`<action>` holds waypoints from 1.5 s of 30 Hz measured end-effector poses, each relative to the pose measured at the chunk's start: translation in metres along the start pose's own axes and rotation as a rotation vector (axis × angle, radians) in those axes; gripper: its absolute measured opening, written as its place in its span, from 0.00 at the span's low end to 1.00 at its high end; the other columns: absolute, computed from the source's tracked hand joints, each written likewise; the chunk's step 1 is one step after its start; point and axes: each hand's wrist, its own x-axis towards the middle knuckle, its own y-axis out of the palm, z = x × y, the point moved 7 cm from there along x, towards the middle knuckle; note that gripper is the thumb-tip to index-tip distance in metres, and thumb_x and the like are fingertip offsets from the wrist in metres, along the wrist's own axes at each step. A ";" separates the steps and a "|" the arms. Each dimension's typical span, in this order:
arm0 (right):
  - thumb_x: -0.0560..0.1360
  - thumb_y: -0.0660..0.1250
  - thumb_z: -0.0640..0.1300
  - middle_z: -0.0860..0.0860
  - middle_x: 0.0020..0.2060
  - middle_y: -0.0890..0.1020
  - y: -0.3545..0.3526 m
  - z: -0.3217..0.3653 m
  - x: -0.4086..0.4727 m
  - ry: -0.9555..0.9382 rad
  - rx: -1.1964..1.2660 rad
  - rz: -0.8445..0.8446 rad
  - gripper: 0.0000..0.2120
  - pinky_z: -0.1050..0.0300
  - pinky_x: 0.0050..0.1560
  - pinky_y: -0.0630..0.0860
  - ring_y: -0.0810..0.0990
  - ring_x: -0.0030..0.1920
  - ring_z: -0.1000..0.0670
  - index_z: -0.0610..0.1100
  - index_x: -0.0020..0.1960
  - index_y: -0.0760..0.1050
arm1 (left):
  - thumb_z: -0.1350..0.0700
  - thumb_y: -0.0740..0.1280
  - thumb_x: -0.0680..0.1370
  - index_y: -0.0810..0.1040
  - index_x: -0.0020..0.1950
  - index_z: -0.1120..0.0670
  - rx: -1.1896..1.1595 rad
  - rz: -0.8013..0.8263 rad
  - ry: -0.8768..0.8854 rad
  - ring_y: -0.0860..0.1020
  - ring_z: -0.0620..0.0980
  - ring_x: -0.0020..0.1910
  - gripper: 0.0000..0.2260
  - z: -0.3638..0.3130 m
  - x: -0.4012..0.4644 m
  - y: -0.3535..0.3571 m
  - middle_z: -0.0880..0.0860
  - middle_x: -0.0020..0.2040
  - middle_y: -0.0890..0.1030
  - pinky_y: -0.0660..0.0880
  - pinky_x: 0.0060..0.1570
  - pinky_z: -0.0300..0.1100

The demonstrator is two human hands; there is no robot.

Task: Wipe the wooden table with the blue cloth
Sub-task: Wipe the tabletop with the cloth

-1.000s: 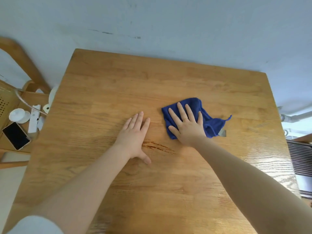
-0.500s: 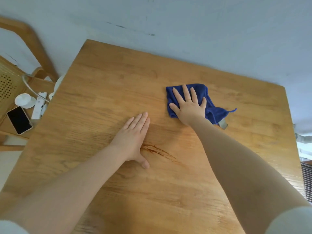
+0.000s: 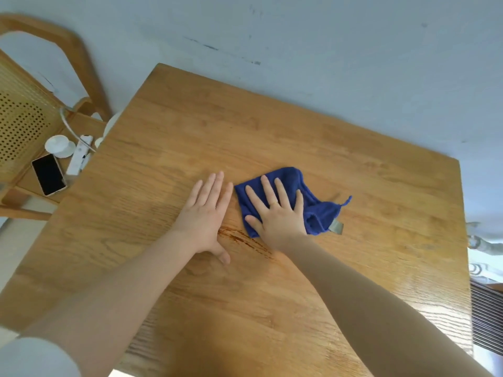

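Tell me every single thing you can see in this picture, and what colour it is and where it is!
wooden table: one, light brown, fills the middle of the picture
blue cloth: one, dark blue, on the table right of the middle, under the right hand
grey tag: one, grey, at the cloth's right corner
dark streak: one, reddish brown, on the table between the two wrists
chair: one, light wood with a woven back, left of the table
phone: one, black screen, on the chair seat
power strip: one, white, on the chair seat beside the phone
round thing: one, white, on the chair seat
wall: pale blue-grey, behind the table
left hand: one, flat on the bare table
right hand: one, fingers spread flat on the cloth
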 end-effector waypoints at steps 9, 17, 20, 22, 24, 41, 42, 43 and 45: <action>0.79 0.41 0.64 0.55 0.76 0.37 -0.031 -0.037 0.065 0.002 0.054 -0.042 0.27 0.36 0.72 0.43 0.37 0.76 0.47 0.62 0.74 0.36 | 0.25 0.69 0.52 0.24 0.69 0.58 -0.113 0.094 -0.173 0.29 0.56 0.72 0.70 0.013 -0.001 0.021 0.62 0.71 0.26 0.34 0.73 0.52; 0.81 0.42 0.59 0.51 0.75 0.34 -0.039 -0.032 0.083 0.126 0.129 0.039 0.27 0.32 0.70 0.40 0.34 0.75 0.44 0.58 0.75 0.35 | 0.24 0.68 0.53 0.27 0.71 0.59 -0.117 0.078 -0.142 0.29 0.57 0.72 0.69 0.014 -0.002 0.019 0.62 0.71 0.27 0.34 0.72 0.52; 0.81 0.42 0.59 0.51 0.75 0.33 -0.031 0.003 0.065 0.049 0.107 0.030 0.27 0.32 0.70 0.38 0.33 0.75 0.44 0.57 0.75 0.34 | 0.24 0.67 0.53 0.29 0.73 0.58 -0.134 0.061 -0.125 0.30 0.55 0.73 0.69 0.017 -0.006 0.015 0.60 0.73 0.28 0.33 0.72 0.54; 0.80 0.42 0.60 0.51 0.75 0.33 -0.021 0.037 0.051 -0.023 0.073 0.004 0.27 0.33 0.69 0.37 0.32 0.74 0.45 0.58 0.75 0.33 | 0.24 0.66 0.54 0.31 0.74 0.58 -0.161 0.049 -0.121 0.33 0.52 0.75 0.67 0.023 -0.009 0.011 0.57 0.75 0.31 0.35 0.72 0.54; 0.80 0.42 0.61 0.51 0.75 0.34 -0.015 0.064 0.042 -0.066 0.047 -0.011 0.28 0.33 0.69 0.37 0.33 0.75 0.45 0.58 0.75 0.34 | 0.26 0.68 0.58 0.34 0.75 0.58 -0.230 0.023 -0.096 0.37 0.49 0.76 0.64 0.031 -0.011 0.007 0.54 0.77 0.36 0.37 0.73 0.52; 0.80 0.42 0.60 0.53 0.77 0.39 -0.062 0.040 0.146 0.226 0.186 -0.118 0.25 0.33 0.70 0.41 0.38 0.76 0.46 0.61 0.75 0.38 | 0.30 0.68 0.62 0.36 0.76 0.55 -0.277 -0.099 -0.093 0.39 0.51 0.76 0.59 0.160 0.004 0.004 0.53 0.76 0.34 0.40 0.72 0.47; 0.80 0.42 0.60 0.53 0.77 0.39 -0.063 0.039 0.148 0.244 0.195 -0.115 0.25 0.33 0.70 0.41 0.38 0.76 0.46 0.61 0.75 0.39 | 0.30 0.68 0.62 0.36 0.76 0.55 -0.282 -0.090 -0.095 0.39 0.51 0.76 0.59 0.168 0.003 0.007 0.53 0.76 0.34 0.40 0.72 0.47; 0.80 0.42 0.60 0.53 0.77 0.39 -0.063 0.041 0.147 0.254 0.200 -0.108 0.25 0.34 0.70 0.41 0.38 0.76 0.46 0.60 0.75 0.38 | 0.29 0.68 0.62 0.36 0.76 0.55 -0.281 -0.084 -0.094 0.39 0.51 0.76 0.59 0.175 0.000 0.008 0.53 0.76 0.33 0.40 0.72 0.47; 0.80 0.42 0.60 0.52 0.77 0.39 -0.060 0.052 0.138 0.243 0.189 -0.100 0.26 0.34 0.71 0.41 0.37 0.76 0.45 0.59 0.75 0.38 | 0.29 0.67 0.62 0.35 0.76 0.55 -0.260 -0.086 -0.087 0.38 0.51 0.76 0.59 0.186 -0.005 0.012 0.54 0.76 0.33 0.38 0.72 0.46</action>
